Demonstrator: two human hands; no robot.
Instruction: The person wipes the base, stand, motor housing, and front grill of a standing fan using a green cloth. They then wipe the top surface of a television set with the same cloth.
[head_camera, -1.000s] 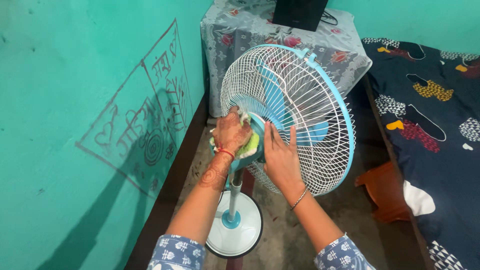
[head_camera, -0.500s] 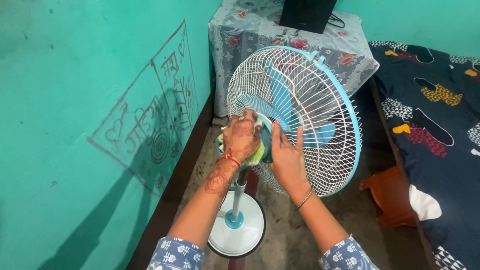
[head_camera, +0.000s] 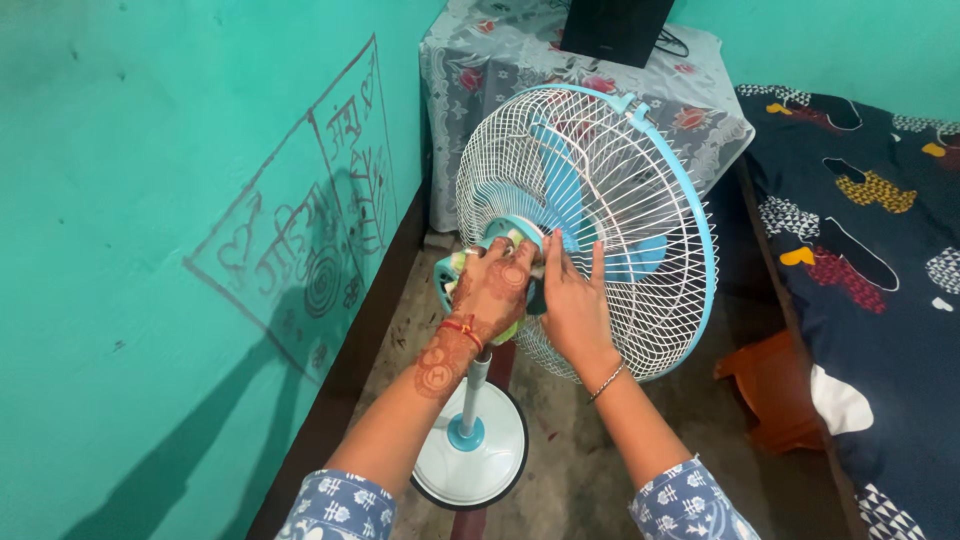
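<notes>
Your left hand (head_camera: 495, 285) presses a green cloth (head_camera: 508, 328) onto the fan's motor housing (head_camera: 447, 278), fingers clenched around it, while your right hand (head_camera: 572, 305) lies open-fingered, bracing the white grille (head_camera: 600, 180)

The pedestal fan's white wire grille (head_camera: 600, 170) looks like thin coated metal, ringed by a smooth light-blue plastic rim (head_camera: 700, 230), and its round white base (head_camera: 495, 450) is glossy plastic on a dull grey metal pole (head_camera: 473, 395). Under the left hand (head_camera: 492, 290) a soft green-and-white cloth (head_camera: 458, 264) lies on the smooth blue plastic motor housing (head_camera: 510, 228). The turquoise painted wall (head_camera: 150, 200) is matt, and the grey flowered tablecloth (head_camera: 500, 50) and dark patterned bedspread (head_camera: 880, 230) are soft fabric.
</notes>
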